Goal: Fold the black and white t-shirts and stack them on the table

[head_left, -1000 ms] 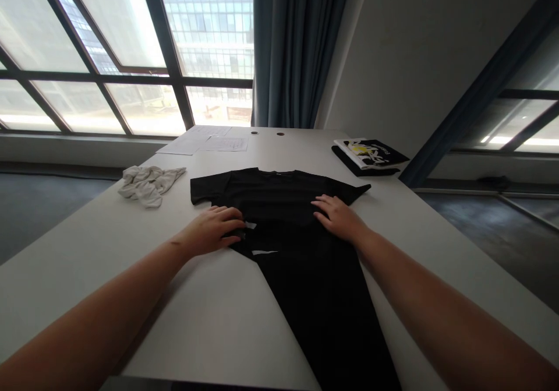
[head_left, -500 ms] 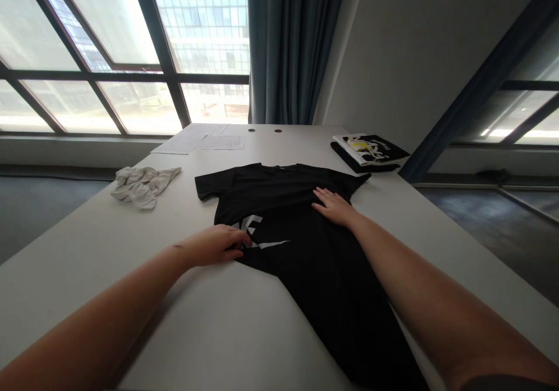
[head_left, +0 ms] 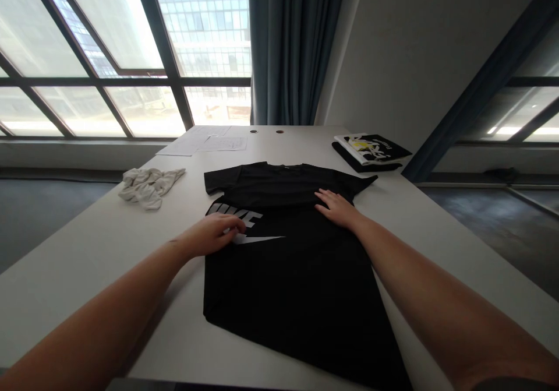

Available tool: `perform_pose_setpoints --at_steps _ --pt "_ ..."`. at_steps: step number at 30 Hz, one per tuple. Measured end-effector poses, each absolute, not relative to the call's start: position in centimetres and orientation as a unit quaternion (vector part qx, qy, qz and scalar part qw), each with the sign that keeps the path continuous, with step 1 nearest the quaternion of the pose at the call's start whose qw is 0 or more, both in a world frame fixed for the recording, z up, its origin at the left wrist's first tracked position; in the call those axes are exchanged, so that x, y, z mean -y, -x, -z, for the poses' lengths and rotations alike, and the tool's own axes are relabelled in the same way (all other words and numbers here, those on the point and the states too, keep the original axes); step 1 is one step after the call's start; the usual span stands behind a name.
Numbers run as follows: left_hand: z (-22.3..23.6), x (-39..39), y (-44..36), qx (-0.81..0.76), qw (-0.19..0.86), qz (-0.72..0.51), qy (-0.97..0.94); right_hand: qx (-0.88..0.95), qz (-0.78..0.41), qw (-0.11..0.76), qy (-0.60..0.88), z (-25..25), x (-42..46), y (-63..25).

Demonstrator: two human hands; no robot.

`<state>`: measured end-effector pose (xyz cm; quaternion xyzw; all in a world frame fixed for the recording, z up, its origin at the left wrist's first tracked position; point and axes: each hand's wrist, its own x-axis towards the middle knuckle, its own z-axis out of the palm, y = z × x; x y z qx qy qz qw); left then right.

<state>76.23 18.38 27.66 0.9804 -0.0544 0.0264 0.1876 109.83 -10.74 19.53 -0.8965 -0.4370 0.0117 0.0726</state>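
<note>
On a black short-sleeved fabric T-shirt, the left hand sat half-curled at ten o'clock, hold unclear; the right hand lay flat, grip empty, at one.

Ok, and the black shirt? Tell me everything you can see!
The shirt is black and looks like smooth cloth. It lies spread on the white table, collar farthest from the person, hem slanting; one corner runs out of the picture's bottom. Both short sleeves show, the right one tapering to a point. A pale print, letters above a pointed stripe, is on the left side, partly hidden by the curled left hand touching it. The right hand lies flat right of the middle.
</note>
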Motion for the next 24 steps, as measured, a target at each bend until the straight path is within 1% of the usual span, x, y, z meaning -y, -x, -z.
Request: perform_pose_setpoints --at_steps 5,9,10,11,13,15,17,20,24 --pt "-28.9 -12.2 -75.6 0.104 0.272 0.161 -0.943 0.443 -0.005 0.078 0.893 -19.5 10.8 -109.9" --pt "-29.6 -9.8 -74.5 0.132 0.339 0.325 -0.873 0.444 -0.002 0.077 0.893 -19.4 10.9 -110.0" --pt "-29.6 -9.7 -74.4 0.143 0.345 0.341 -0.863 0.444 -0.001 0.076 0.893 -19.4 10.9 -110.0" --pt "-29.5 -9.6 -74.4 0.152 0.344 0.327 -0.867 0.444 -0.001 0.075 0.893 -19.4 10.9 -110.0" --pt "-29.0 -10.2 -74.7 0.149 0.308 0.215 -0.915 0.445 0.0 0.074 0.892 -19.4 10.9 -110.0" --pt "-27.9 -11.2 -75.2 0.111 0.229 0.071 -0.965 0.445 0.001 0.073 0.893 -19.4 11.0 -110.0" --pt "-26.5 -12.5 -75.8 0.084 0.136 -0.025 -0.987 0.444 0.001 0.074 0.893 -19.4 11.0 -110.0" --pt "-24.7 -13.9 -76.3 0.103 0.054 -0.069 -0.991 0.448 0.002 0.077 0.891 -19.3 11.0 -110.2" --pt "-23.6 -13.2 -75.9 0.136 0.039 -0.029 -0.99 0.461 -0.011 0.068 0.885 -19.6 11.0 -110.6"
